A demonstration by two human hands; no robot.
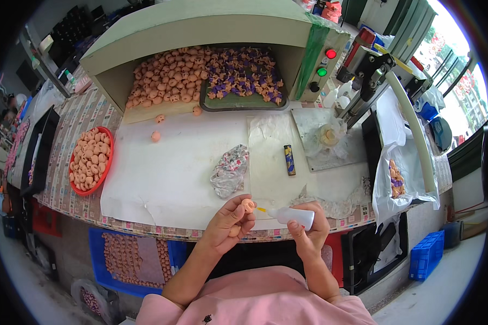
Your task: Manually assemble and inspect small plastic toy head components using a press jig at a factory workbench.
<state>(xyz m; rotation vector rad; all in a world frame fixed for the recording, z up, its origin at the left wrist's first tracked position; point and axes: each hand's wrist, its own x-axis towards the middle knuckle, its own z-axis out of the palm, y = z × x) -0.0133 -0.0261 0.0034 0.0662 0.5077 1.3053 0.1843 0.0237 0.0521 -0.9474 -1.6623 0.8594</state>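
Observation:
My left hand [222, 225] pinches a small peach-coloured doll head [248, 205] between thumb and fingertips, its hollow opening turned up. A second rounded peach piece [234, 231] is tucked lower in the same hand, against the curled fingers. My right hand [313, 232] is closed around a white squeeze bottle [297, 217], tilted on its side. The bottle's yellow nozzle [262, 209] points left, close to the doll head; whether it touches I cannot tell. A crumpled floral cloth [230, 170] lies on the white sheet beyond my hands.
Many doll heads [171, 76] heap under a box-like hood [195, 27], beside a dark tray [244, 104] of purple-and-peach pieces. At left stands a red basket [110, 157] of heads. A dark tube [290, 160] and a metal press [363, 86] are right. A blue crate [96, 254] sits below.

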